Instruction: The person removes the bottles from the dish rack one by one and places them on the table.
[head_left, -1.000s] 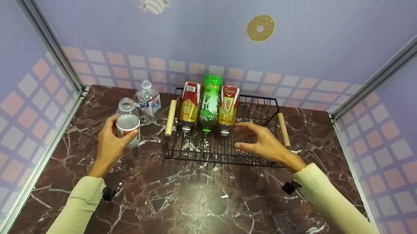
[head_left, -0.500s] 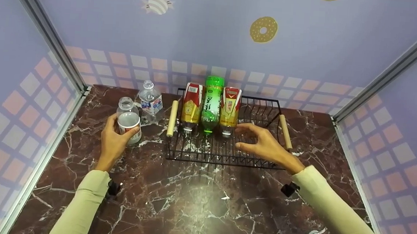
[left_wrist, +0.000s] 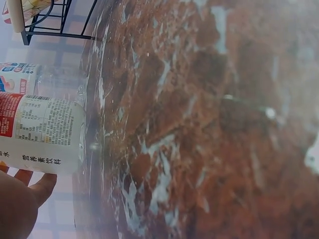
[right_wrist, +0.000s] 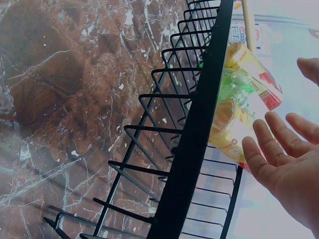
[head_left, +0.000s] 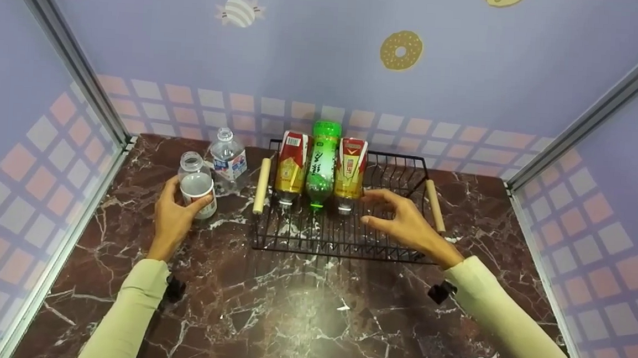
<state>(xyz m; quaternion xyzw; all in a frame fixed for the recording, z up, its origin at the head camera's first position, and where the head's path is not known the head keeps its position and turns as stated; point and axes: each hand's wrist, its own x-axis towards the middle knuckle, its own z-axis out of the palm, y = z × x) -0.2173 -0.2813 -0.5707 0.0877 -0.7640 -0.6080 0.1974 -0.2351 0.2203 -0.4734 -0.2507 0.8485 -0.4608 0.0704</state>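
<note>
My left hand (head_left: pixel 176 212) grips a clear plastic bottle (head_left: pixel 197 185), uncapped and upright, with a white and red label. In the left wrist view, this bottle's base is right at the tabletop, and fingertips (left_wrist: pixel 42 186) lie along its label. Another clear uncapped bottle (head_left: pixel 228 157) stands just behind it. Over the right part of the black wire basket (head_left: pixel 314 250), my right hand (head_left: pixel 402 220) holds nothing, fingers spread and relaxed. Its fingertips are close beside a yellow and red bottle (head_left: pixel 350 172). A green bottle (head_left: pixel 321 168) and another yellow and red bottle (head_left: pixel 292 169) lie alongside in the basket.
Wooden handles (head_left: pixel 262 186) flank the basket at both ends. It sits on a dark red marbled table (head_left: pixel 300 310). Purple patterned panels (head_left: pixel 326 63) enclose the back and both sides.
My left hand has moved slightly forward along with the clear bottle. My right hand has stayed almost in place; the head view has shifted a little.
</note>
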